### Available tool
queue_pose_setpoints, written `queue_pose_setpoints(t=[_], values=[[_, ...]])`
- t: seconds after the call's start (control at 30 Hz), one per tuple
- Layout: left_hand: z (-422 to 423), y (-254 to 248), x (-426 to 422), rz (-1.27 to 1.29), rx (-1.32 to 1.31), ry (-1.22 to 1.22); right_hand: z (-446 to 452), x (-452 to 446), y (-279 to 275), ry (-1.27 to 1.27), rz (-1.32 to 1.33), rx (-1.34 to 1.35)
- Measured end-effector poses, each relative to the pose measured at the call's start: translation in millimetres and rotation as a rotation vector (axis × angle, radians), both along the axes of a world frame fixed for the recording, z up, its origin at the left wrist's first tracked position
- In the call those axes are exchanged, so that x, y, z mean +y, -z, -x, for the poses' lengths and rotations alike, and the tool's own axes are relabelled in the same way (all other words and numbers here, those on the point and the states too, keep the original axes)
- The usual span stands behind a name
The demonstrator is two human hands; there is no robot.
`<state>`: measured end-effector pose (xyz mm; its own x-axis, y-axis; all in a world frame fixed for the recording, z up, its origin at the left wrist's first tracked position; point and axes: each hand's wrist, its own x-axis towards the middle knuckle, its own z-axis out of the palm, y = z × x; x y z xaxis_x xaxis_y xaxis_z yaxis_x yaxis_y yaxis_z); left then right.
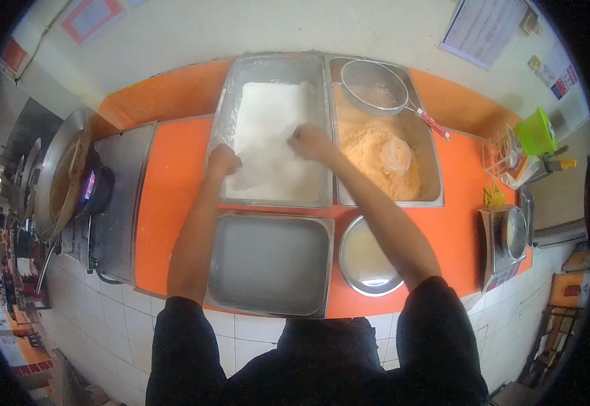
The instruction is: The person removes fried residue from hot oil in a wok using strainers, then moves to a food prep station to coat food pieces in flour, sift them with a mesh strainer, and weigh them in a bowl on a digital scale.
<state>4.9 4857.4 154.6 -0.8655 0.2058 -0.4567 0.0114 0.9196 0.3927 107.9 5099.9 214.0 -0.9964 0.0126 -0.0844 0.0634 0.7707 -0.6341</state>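
Observation:
A deep metal tray (327, 183) holds white powder (274, 111) that looks like flour. My left hand (224, 160) is closed at the left rim of this tray; whether it grips the rim or something else is hidden. Over the powder, toward the tray's right side, my right hand (310, 142) is curled into a fist, and what it holds, if anything, cannot be seen. To the right stands a second metal tray (437, 193) with orange-tinted powder (369, 145) and a clear plastic cup or bag (395, 156) in it. A wire-mesh sieve (375, 84) rests across its back.
Closer to me are a shallow grey metal pan (271, 264) and a round metal bowl (366, 260) of pale liquid. At left, a large wok (58, 176) sits on a stove. A scale (501, 243) with a bowl and a green container (536, 132) stand right on the orange counter (461, 179).

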Motion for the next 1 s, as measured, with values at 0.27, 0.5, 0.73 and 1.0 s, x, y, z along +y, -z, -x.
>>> queue_pose_setpoints(t=[0.27,0.5,0.73,1.0], values=[[-52,-3,7,-0.016,0.433,0.438,-47,-89,23,-0.205,-0.08,-0.193],[-79,-1,31,-0.179,0.093,0.479,-69,-86,32,-0.207,-0.156,-0.153],[-114,-33,5,-0.257,0.55,0.396,-210,-39,-39,-0.02,0.313,0.352],[-456,-106,117,-0.605,0.023,0.197,-587,120,18,0.639,0.092,-0.327]])
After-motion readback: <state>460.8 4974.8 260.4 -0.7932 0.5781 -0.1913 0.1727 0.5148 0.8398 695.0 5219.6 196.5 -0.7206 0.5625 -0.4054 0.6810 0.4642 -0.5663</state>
